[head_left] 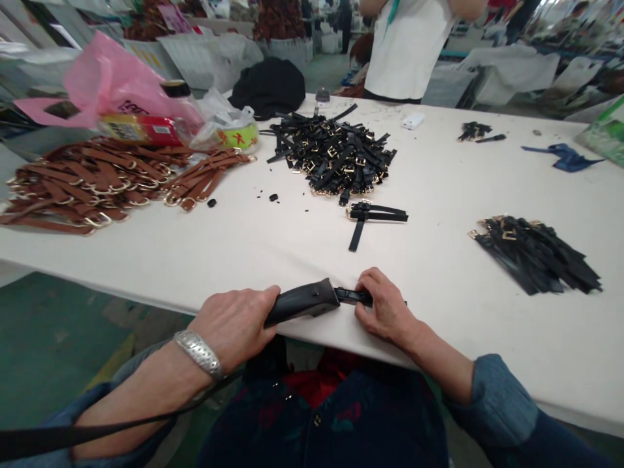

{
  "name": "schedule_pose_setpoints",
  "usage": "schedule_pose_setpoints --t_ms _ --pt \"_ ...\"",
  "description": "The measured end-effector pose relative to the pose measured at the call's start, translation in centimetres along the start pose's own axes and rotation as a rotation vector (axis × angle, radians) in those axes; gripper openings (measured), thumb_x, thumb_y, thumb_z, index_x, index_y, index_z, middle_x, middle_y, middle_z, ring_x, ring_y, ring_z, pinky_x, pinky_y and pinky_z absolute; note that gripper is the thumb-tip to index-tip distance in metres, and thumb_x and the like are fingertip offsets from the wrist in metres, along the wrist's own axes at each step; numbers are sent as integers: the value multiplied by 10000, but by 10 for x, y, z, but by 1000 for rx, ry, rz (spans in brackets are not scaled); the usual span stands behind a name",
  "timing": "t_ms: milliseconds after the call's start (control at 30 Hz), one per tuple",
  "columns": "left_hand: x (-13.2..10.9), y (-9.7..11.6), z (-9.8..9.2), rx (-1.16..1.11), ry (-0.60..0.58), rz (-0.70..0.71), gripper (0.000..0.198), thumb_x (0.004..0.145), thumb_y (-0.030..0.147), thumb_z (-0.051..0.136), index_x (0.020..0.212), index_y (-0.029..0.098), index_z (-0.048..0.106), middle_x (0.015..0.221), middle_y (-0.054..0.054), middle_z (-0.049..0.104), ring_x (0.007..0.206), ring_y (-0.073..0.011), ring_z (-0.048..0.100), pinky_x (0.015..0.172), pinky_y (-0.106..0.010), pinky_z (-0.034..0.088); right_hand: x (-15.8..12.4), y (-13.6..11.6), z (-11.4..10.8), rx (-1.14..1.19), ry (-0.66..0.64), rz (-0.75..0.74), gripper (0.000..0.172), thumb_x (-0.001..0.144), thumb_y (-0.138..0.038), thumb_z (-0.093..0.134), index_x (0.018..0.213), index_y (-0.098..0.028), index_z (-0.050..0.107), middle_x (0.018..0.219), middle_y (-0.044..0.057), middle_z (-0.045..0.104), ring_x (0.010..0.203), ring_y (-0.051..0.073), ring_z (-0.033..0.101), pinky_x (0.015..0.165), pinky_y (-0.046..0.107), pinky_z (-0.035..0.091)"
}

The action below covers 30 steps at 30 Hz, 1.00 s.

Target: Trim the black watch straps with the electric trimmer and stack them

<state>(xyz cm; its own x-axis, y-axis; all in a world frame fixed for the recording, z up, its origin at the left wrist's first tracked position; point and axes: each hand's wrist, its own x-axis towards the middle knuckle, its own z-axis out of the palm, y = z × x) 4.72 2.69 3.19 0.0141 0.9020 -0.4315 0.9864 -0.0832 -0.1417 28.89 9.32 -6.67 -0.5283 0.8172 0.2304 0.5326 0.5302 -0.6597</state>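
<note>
Near the front edge of the table, my left hand [238, 322] is wrapped round a black handheld tool [305, 302], its wide end pointing right. What kind of tool it is I cannot make out. My right hand [383, 305] pinches a black strap [350, 296] between thumb and fingers. One end of the strap meets the tool's wide end; whether it goes inside is unclear. Beyond both hands lies a separate black buckle strap [377, 213] with a gold buckle. Behind that rises a heap of black buckle straps [336, 156].
Brown straps [97, 179] with metal rings are piled at left, before a pink plastic bag [112, 81] and a jar [178, 97]. A stack of black straps [536, 253] lies at right. Across the white table [439, 195] stands a person [407, 49] in a white top.
</note>
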Motion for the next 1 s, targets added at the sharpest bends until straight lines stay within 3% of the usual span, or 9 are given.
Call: schedule_pose_setpoints --t_ms 333,700,833,1000 --pt "1 2 -7 53 54 75 243 750 344 437 917 255 590 774 -94 697 704 -332 656 569 -399 444 -10 17 -11 20 -70 -29 234 721 -173 641 945 -228 682 886 51 608 853 201 534 765 349 451" --pt "20 34 -41 162 11 162 218 729 244 453 898 233 590 756 -90 689 705 -314 656 582 -395 444 -5 15 -11 2 -68 22 190 685 -156 641 869 -200 640 801 36 622 792 188 537 739 325 431" --pt "27 42 -44 149 4 155 228 725 256 465 909 226 597 752 -97 682 735 -296 653 613 -377 443 -3 15 -15 15 -106 59 248 665 -139 639 903 -207 616 834 37 623 791 184 546 729 319 436" --pt "34 35 -39 142 13 149 263 721 294 444 927 238 597 751 -82 685 740 -276 652 626 -363 446 0 15 -21 33 -165 82 240 671 -124 641 896 -207 625 823 33 615 780 181 551 717 319 443"
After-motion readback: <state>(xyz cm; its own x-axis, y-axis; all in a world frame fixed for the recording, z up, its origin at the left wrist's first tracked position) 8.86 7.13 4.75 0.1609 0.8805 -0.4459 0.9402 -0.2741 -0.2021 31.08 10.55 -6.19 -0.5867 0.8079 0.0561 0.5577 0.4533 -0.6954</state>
